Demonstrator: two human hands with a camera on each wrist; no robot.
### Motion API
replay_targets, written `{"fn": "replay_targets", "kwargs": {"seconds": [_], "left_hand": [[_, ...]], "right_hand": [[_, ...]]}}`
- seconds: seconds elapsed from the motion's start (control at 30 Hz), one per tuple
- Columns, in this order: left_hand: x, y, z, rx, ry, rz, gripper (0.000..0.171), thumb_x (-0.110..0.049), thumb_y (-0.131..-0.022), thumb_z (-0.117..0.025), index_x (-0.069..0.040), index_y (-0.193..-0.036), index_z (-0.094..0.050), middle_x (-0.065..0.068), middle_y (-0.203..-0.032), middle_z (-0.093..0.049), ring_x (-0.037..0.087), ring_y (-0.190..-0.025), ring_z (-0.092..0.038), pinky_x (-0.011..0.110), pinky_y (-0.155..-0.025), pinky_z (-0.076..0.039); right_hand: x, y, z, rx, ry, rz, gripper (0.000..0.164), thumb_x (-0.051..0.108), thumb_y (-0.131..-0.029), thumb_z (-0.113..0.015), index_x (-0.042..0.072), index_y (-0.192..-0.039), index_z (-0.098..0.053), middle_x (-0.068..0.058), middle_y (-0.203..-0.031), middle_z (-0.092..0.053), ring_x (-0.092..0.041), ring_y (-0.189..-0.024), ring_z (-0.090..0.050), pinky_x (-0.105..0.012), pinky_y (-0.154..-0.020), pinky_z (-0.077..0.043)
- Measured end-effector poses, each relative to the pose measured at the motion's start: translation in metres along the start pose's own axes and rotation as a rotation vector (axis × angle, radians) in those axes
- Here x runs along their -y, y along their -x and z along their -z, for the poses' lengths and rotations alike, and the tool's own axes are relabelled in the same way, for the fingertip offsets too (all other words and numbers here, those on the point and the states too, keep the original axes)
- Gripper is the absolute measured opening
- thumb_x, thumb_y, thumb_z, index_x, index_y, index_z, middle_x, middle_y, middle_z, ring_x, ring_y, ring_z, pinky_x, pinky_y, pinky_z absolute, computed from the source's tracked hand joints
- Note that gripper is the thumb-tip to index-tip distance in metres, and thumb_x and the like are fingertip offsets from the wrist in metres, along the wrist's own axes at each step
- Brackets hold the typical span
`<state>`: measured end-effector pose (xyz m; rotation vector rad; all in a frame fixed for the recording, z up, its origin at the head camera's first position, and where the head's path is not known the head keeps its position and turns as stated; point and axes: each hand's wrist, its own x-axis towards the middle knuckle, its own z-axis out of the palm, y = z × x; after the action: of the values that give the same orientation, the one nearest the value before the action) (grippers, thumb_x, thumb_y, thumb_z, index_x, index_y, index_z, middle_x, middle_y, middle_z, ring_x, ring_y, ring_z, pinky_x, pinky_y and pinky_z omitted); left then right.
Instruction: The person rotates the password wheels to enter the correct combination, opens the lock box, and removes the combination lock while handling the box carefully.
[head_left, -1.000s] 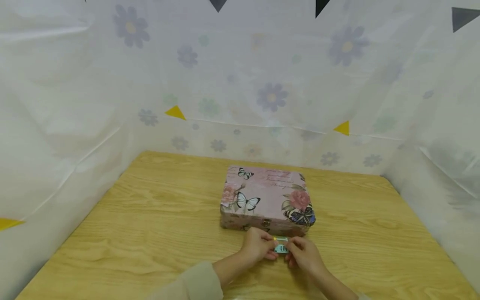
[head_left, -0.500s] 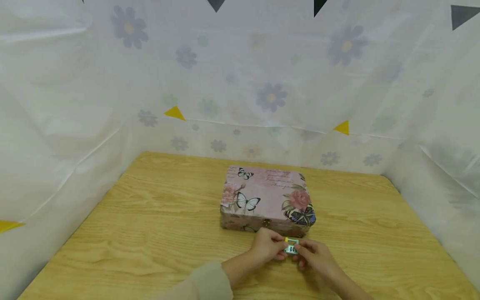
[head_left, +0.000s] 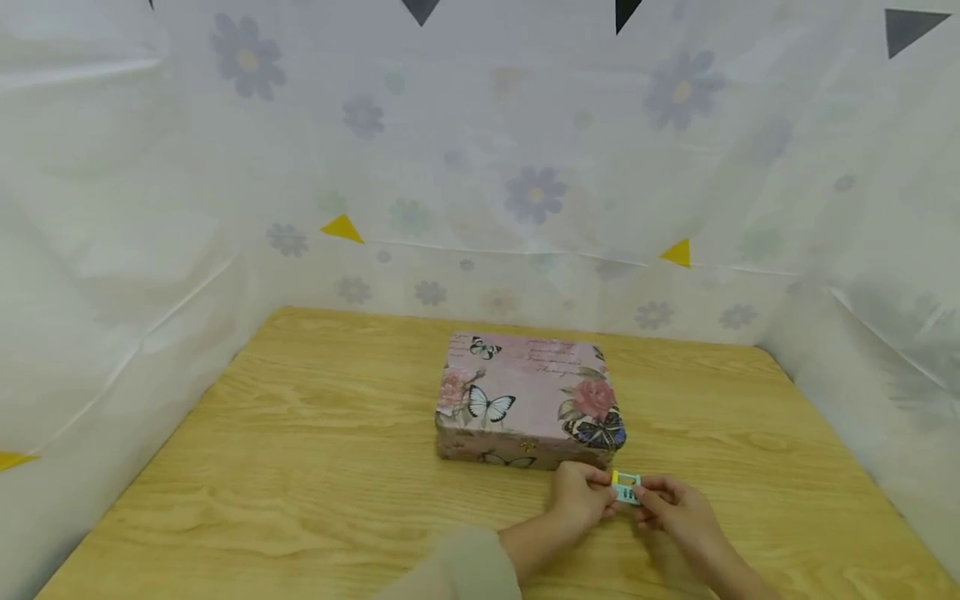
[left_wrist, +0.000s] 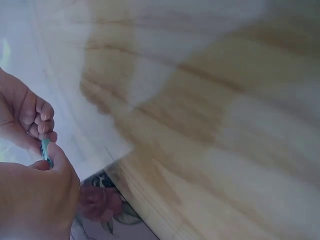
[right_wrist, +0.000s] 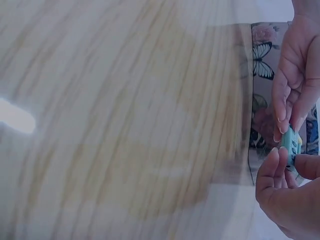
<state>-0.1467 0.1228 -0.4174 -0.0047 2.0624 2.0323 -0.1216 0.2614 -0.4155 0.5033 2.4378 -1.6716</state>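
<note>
Between both hands is a small teal combination padlock (head_left: 626, 489) with dark number dials and a yellow part at one upper corner. My left hand (head_left: 577, 500) pinches its left side, and my right hand (head_left: 686, 512) pinches its right side between thumb and fingers. In the right wrist view the padlock (right_wrist: 290, 145) shows its dial face, with fingers at both ends. The left wrist view shows only a sliver of the padlock (left_wrist: 45, 150). Just behind the hands lies a pink box (head_left: 525, 392) printed with butterflies and roses, its lid down and a brass clasp (head_left: 528, 447) on the front.
The box stands on a wood-grain table (head_left: 322, 467). White flowered sheeting (head_left: 465, 150) encloses the table's back and sides, with small yellow and dark pennants hanging on it.
Both hands have shifted right together with the padlock, from in front of the box's clasp to near its front right corner. The box stays in place on the table.
</note>
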Motion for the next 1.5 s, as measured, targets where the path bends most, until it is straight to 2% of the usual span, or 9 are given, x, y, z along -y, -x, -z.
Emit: {"fn": "replay_targets", "kwargs": {"seconds": [0.17, 0.27, 0.53, 0.77, 0.9, 1.03, 1.17, 1.37, 1.5], "left_hand": [[0.003, -0.005, -0.019, -0.074, -0.019, -0.045, 0.011, 0.016, -0.073, -0.065, 0.008, -0.08, -0.069, 0.01, -0.062, -0.065, 0.017, -0.05, -0.063, 0.021, -0.044, -0.054], [0.003, -0.006, -0.031, -0.119, -0.035, -0.027, 0.012, 0.014, -0.074, -0.066, 0.004, -0.079, -0.07, 0.005, -0.059, -0.062, 0.011, -0.047, -0.058, 0.016, -0.041, -0.049], [0.006, -0.003, -0.055, -0.243, -0.172, -0.046, 0.01, 0.004, -0.072, -0.071, -0.005, -0.073, -0.072, -0.002, -0.063, -0.065, 0.002, -0.055, -0.052, 0.014, -0.047, -0.044], [0.001, -0.011, -0.08, -0.32, -0.064, -0.002, 0.011, 0.005, -0.072, -0.07, -0.006, -0.072, -0.071, -0.003, -0.062, -0.062, 0.003, -0.054, -0.051, 0.016, -0.046, -0.044], [0.001, -0.017, -0.084, -0.389, -0.184, -0.033, 0.013, 0.003, -0.07, -0.071, -0.009, -0.069, -0.073, -0.005, -0.062, -0.064, 0.003, -0.053, -0.051, 0.017, -0.046, -0.043], [0.0, -0.023, -0.085, -0.332, -0.206, -0.04, 0.014, 0.006, -0.073, -0.065, -0.005, -0.073, -0.073, -0.002, -0.065, -0.066, 0.005, -0.053, -0.05, 0.018, -0.045, -0.042], [0.0, -0.027, -0.085, -0.271, -0.315, -0.037, 0.016, -0.001, -0.075, -0.063, -0.011, -0.081, -0.074, -0.003, -0.07, -0.067, 0.007, -0.055, -0.049, 0.022, -0.046, -0.041], [0.004, -0.037, -0.085, -0.225, -0.333, -0.196, 0.016, 0.008, -0.073, -0.059, -0.004, -0.075, -0.069, 0.004, -0.074, -0.06, 0.01, -0.068, -0.051, 0.02, -0.06, -0.047], [0.005, -0.041, -0.083, -0.195, -0.402, -0.22, 0.014, 0.005, -0.073, -0.062, -0.004, -0.082, -0.069, 0.005, -0.087, -0.057, 0.015, -0.083, -0.053, 0.022, -0.076, -0.048]], "right_hand": [[-0.004, -0.005, 0.014, -0.019, -0.014, 0.004, 0.036, 0.008, -0.094, -0.05, -0.018, -0.118, -0.044, 0.0, -0.08, -0.064, -0.01, -0.071, -0.062, -0.022, -0.063, -0.057], [-0.006, -0.007, 0.021, -0.023, -0.012, -0.006, 0.035, 0.009, -0.095, -0.05, -0.018, -0.118, -0.044, 0.001, -0.079, -0.063, -0.009, -0.071, -0.061, -0.021, -0.064, -0.057], [-0.012, -0.012, 0.035, -0.036, -0.019, -0.033, 0.04, 0.014, -0.096, -0.049, -0.017, -0.121, -0.042, 0.005, -0.075, -0.062, -0.006, -0.068, -0.058, -0.018, -0.062, -0.054], [-0.013, -0.018, 0.053, -0.046, -0.026, -0.033, 0.045, 0.014, -0.097, -0.047, -0.018, -0.127, -0.036, 0.009, -0.078, -0.06, -0.002, -0.07, -0.057, -0.016, -0.062, -0.053], [-0.013, -0.025, 0.055, -0.05, -0.047, -0.034, 0.046, 0.015, -0.096, -0.048, -0.017, -0.128, -0.035, 0.01, -0.079, -0.06, -0.001, -0.071, -0.057, -0.015, -0.064, -0.053], [-0.012, -0.034, 0.054, -0.056, -0.078, -0.026, 0.048, 0.015, -0.096, -0.049, -0.017, -0.129, -0.035, 0.012, -0.079, -0.059, 0.001, -0.071, -0.057, -0.013, -0.064, -0.052], [-0.009, -0.043, 0.052, -0.084, -0.117, -0.015, 0.045, 0.013, -0.096, -0.049, -0.018, -0.127, -0.038, 0.012, -0.075, -0.058, 0.001, -0.068, -0.057, -0.013, -0.062, -0.052], [-0.004, -0.056, 0.046, -0.107, -0.156, -0.001, 0.041, 0.009, -0.094, -0.05, -0.02, -0.121, -0.042, 0.01, -0.068, -0.06, 0.0, -0.062, -0.057, -0.013, -0.057, -0.052], [-0.002, -0.063, 0.041, -0.117, -0.122, 0.001, 0.041, 0.009, -0.094, -0.05, -0.021, -0.121, -0.042, 0.009, -0.067, -0.059, 0.001, -0.061, -0.056, -0.012, -0.056, -0.052]]}}
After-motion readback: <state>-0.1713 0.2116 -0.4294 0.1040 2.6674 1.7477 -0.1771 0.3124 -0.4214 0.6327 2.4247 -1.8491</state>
